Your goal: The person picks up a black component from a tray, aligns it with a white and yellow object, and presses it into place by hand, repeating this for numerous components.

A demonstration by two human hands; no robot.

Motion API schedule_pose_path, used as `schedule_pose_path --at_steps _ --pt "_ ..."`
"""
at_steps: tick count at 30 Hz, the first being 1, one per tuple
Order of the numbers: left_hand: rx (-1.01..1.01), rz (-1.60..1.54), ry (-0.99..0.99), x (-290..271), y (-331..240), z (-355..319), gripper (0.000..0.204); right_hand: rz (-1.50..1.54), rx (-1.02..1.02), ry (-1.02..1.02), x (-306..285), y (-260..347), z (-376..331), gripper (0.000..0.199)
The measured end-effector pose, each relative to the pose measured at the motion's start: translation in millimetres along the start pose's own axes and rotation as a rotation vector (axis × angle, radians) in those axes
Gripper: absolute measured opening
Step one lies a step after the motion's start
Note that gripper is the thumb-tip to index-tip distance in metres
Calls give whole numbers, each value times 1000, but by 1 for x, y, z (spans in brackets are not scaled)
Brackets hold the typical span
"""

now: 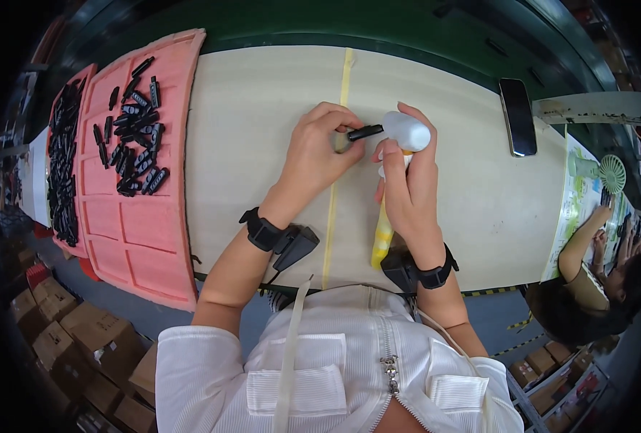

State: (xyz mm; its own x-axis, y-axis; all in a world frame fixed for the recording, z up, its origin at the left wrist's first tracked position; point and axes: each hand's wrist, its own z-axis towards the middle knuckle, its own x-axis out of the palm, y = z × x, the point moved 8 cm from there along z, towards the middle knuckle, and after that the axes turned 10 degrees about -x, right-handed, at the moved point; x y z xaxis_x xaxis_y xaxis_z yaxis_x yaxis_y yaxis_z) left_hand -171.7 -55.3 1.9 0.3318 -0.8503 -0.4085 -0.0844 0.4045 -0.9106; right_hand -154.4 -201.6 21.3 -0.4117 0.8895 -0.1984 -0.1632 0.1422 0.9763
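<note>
My left hand (319,148) pinches a small black oblong part (364,133) over the pale table (263,144). My right hand (406,189) grips a white rounded tool (406,131) whose yellow body (382,238) runs down under the palm. The tool's white head touches the end of the black part. Both wrists carry black strapped devices.
A pink foam tray (136,216) at the left holds several black parts (134,133); a second tray of them (64,159) lies beyond it. A dark phone (517,115) lies at the right. Another person (595,274) sits at the far right near a small fan (611,173). Cardboard boxes (82,339) stand below.
</note>
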Motion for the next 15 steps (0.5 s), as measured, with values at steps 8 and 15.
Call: schedule_pose_path --at_steps 8,15 --pt "39 27 -7 0 0 -3 23 15 76 -16 1 -26 1 43" --pt "-56 -124 107 5 -5 -10 18 179 126 -220 -24 -27 2 50"
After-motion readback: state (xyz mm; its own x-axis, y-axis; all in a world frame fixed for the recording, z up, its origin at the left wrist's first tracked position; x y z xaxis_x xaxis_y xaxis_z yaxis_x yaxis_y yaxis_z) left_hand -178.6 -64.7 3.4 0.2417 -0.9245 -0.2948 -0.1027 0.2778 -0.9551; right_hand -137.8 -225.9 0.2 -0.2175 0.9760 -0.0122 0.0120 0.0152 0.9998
